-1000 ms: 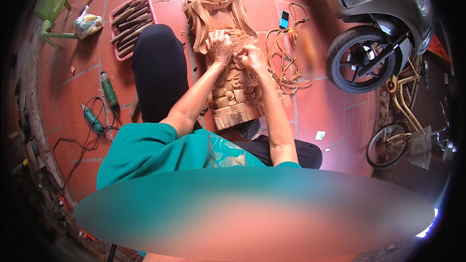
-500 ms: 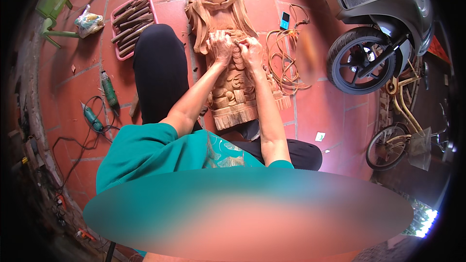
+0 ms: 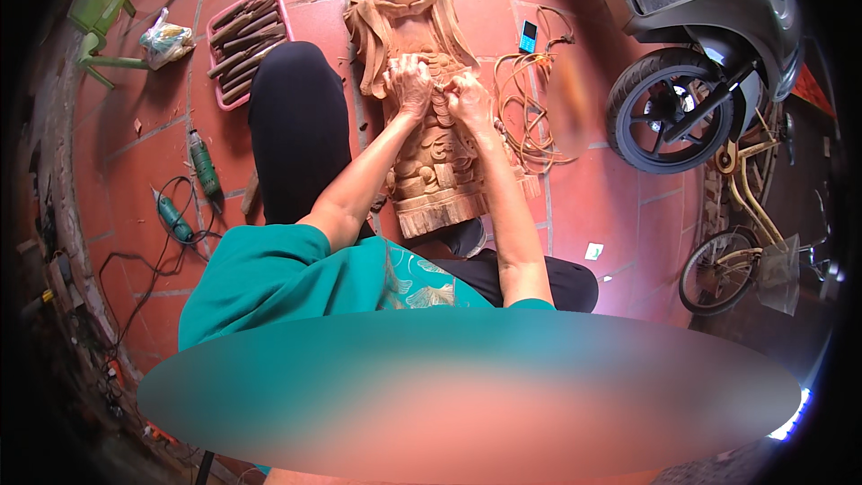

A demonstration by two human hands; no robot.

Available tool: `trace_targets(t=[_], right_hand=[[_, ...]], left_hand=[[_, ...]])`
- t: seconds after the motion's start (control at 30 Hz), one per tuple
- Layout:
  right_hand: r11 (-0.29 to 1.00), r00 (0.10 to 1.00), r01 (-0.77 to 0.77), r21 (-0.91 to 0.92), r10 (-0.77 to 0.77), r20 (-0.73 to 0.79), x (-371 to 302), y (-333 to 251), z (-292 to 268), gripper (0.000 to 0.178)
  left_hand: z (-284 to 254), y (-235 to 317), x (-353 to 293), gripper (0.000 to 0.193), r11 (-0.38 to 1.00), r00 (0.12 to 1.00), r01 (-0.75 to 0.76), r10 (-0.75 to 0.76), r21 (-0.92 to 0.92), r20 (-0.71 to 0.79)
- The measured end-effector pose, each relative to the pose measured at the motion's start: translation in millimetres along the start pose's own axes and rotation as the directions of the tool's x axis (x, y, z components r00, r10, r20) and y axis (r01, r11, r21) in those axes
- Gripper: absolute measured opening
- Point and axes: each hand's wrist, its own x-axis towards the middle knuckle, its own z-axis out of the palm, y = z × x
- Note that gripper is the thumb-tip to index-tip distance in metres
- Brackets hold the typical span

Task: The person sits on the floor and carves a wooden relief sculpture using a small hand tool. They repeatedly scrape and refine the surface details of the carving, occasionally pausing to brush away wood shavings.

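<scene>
A carved wooden statue (image 3: 437, 175) of a bearded figure lies on its back in front of me, its head away from me and its base by my legs. On its middle my left hand (image 3: 409, 88) presses down with fingers curled together. Close beside it, my right hand (image 3: 469, 101) is closed in a pinch against the carved relief, its fingertips near the left hand's. Whatever small thing the fingers may hold is hidden by them.
Left of my knee stands a pink basket (image 3: 215, 56) of chisel-like tools. Two green power tools (image 3: 204, 164) with cords lie nearer. A blue phone (image 3: 528, 36) and coiled orange cord (image 3: 523, 117) are right of the statue. A motorbike wheel (image 3: 669, 110) stands farther right.
My right hand has shifted slightly, with its wrist and forearm a little to the right. My left hand stays nearly in place on the statue.
</scene>
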Motion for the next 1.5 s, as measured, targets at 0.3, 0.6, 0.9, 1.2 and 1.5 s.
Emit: trace_targets(t=[0.3, 0.6, 0.9, 1.2, 1.5], right_hand=[[0.997, 0.986, -0.074, 0.009, 0.072, 0.151, -13.2, -6.0, -17.4, 0.007], [0.886, 0.975, -0.22, 0.409, 0.189, 0.114, -13.9, 12.1, -14.7, 0.012], [0.998, 0.962, 0.03, 0.059, -0.013, -0.273, 10.7, 0.9, 23.1, 0.009], [0.999, 0.998, -0.045, -0.003, 0.045, 0.044, -13.7, -4.8, -10.2, 0.008], [0.917, 0.968, -0.238, 0.321, 0.194, 0.162, -19.0, 7.6, -23.1, 0.013]], left_hand=[[-2.6, 0.9, 1.9, 0.011, 0.998, 0.999, 0.047, -0.046, -0.033, 0.017], [-8.6, 5.2, 3.0, 0.013, 1.0, 1.0, 0.03, -0.03, 0.0, 0.008], [1.4, 1.7, -1.0, 0.016, 0.993, 0.998, -0.047, 0.051, 0.104, -0.034], [4.6, -3.5, 0.2, 0.015, 1.0, 1.0, -0.017, 0.016, -0.023, -0.015], [-3.5, 1.0, 3.9, 0.017, 1.0, 1.0, 0.025, -0.025, 0.014, -0.008]])
